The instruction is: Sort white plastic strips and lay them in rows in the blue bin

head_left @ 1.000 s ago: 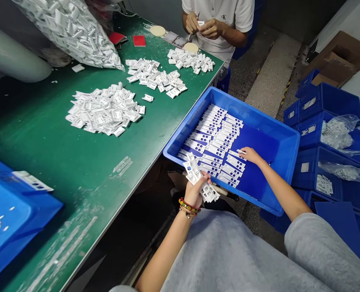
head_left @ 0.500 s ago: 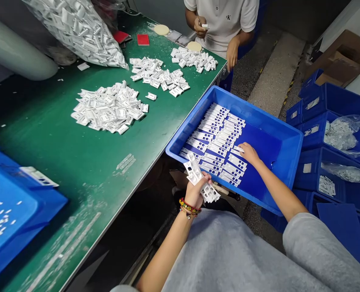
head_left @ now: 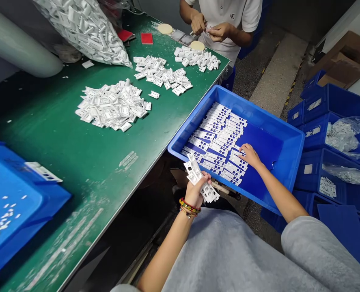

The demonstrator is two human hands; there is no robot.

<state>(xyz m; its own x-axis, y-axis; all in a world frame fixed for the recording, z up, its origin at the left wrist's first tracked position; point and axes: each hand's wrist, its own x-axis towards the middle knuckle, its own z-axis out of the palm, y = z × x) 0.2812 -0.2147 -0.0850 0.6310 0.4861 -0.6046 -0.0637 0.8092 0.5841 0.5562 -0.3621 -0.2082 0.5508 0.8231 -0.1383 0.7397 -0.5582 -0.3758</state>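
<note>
My left hand (head_left: 195, 191) is closed round several white plastic strips (head_left: 208, 192) with square cut-outs, held at the near left rim of a blue tray (head_left: 289, 178). Rows of similar flat white strips (head_left: 218, 147) lie inside this tray, overlapping one another. Over the right-hand row (head_left: 235, 167) my right hand (head_left: 250, 155) reaches in, fingers apart at the upper end of that row. Its fingertips are at the strips there; whether they touch one is hard to make out.
On the green table (head_left: 100, 158) lie heaps of small white parts (head_left: 114, 104) beside a large clear bag (head_left: 88, 32) of such parts. A blue bin (head_left: 21, 202) stands at left. Across the table a co-worker (head_left: 220, 24) handles a small piece. Stacked blue crates (head_left: 335, 97) line the right.
My right hand has let go of a strip at the upper end of the right-hand row, and its fingers have spread. The co-worker's two hands have come together.
</note>
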